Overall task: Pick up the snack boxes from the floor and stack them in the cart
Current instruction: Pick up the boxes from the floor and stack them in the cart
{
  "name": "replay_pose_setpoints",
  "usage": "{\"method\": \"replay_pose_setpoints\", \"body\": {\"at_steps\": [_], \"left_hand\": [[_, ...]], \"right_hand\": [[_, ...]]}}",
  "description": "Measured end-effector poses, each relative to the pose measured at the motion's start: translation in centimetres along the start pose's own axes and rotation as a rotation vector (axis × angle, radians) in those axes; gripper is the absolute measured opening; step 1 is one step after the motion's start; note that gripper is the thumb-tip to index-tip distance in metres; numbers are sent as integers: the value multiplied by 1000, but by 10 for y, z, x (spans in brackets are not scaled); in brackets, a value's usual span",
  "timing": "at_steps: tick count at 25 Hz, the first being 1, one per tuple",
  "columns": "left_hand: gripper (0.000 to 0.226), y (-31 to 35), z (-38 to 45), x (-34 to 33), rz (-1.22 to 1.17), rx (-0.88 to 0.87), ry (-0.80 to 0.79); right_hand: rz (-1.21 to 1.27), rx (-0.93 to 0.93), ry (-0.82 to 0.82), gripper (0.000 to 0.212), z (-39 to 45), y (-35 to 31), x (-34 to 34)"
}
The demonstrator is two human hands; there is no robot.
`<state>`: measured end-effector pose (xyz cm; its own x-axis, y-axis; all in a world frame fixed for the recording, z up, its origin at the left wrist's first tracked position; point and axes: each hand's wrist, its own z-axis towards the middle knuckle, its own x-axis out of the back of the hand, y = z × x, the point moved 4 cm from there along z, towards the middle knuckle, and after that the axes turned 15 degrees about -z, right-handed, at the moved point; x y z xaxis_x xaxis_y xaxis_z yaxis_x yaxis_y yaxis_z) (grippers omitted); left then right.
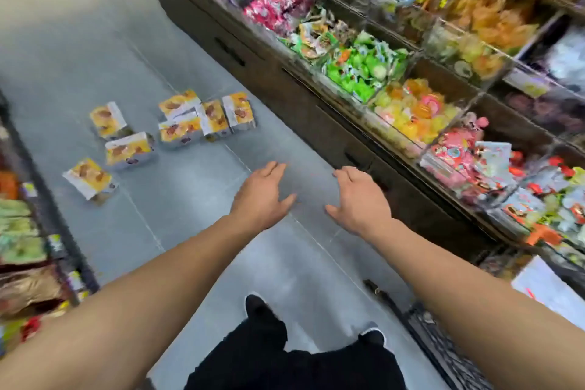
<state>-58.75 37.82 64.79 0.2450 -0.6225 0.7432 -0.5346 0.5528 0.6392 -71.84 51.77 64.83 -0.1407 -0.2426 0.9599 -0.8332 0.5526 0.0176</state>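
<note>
Both forearms reach out; left hand (261,196) and right hand (359,199) open, empty; boxes (177,128) scattered on floor (79,41) ahead; cart (443,348) low right; hasty grabs risk crushing or dropping.

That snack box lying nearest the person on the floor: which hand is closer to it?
Left. The left hand hovers just right of the nearest snack box; the right hand is farther right, toward the candy shelf.

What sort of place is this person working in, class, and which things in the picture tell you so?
Most likely a shop aisle selling snacks and sweets. Clear bins of bright wrapped sweets line the shelving on the right, packaged goods fill the left shelf, and a black wire cart stands on the grey floor.
</note>
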Motion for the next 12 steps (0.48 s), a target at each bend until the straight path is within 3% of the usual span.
{"method": "replay_pose_setpoints", "body": {"at_steps": [4,12], "left_hand": [[73,-106,-1,100,-88,190,140],[67,-273,4,241,-221,548,429]], "right_hand": [[-2,171,-12,72,78,-125,34],[18,478,-53,67,248,-301,78]]}}
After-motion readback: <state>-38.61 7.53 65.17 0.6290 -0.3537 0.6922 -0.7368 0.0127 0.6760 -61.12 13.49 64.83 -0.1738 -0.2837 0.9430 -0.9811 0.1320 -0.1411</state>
